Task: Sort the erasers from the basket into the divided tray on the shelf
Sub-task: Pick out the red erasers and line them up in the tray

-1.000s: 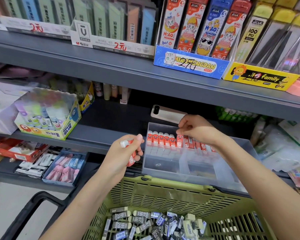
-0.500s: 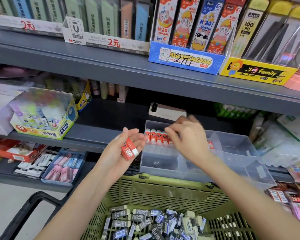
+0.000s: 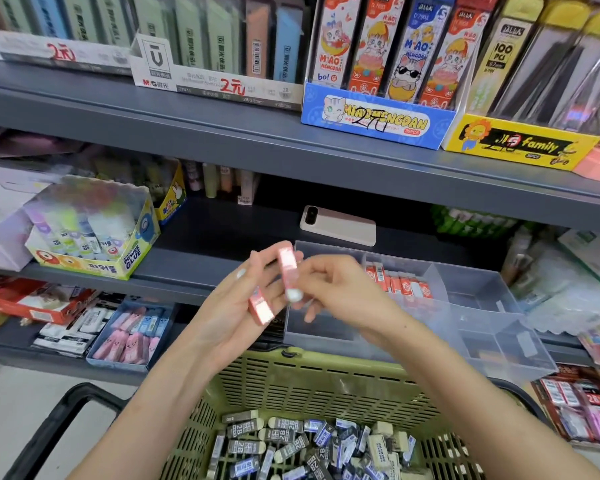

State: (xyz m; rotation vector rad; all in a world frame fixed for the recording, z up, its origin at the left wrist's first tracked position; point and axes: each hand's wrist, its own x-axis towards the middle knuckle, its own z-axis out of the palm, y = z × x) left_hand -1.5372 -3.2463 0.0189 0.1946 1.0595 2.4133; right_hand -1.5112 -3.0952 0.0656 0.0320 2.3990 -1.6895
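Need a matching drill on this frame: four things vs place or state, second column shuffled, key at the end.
Things:
1 phone
2 basket
3 tray
4 right hand

Place or state:
A green, holds dark-sleeved erasers
B pinches a red eraser
C lies flat on the shelf, behind the tray
D clear, red erasers in a back compartment

Pairs: 1-C, 2-A, 3-D, 4-B

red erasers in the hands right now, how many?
2. A tilted eraser lies in the left hand. An upright eraser is pinched at its lower end by the right hand. Others may be hidden behind the fingers.
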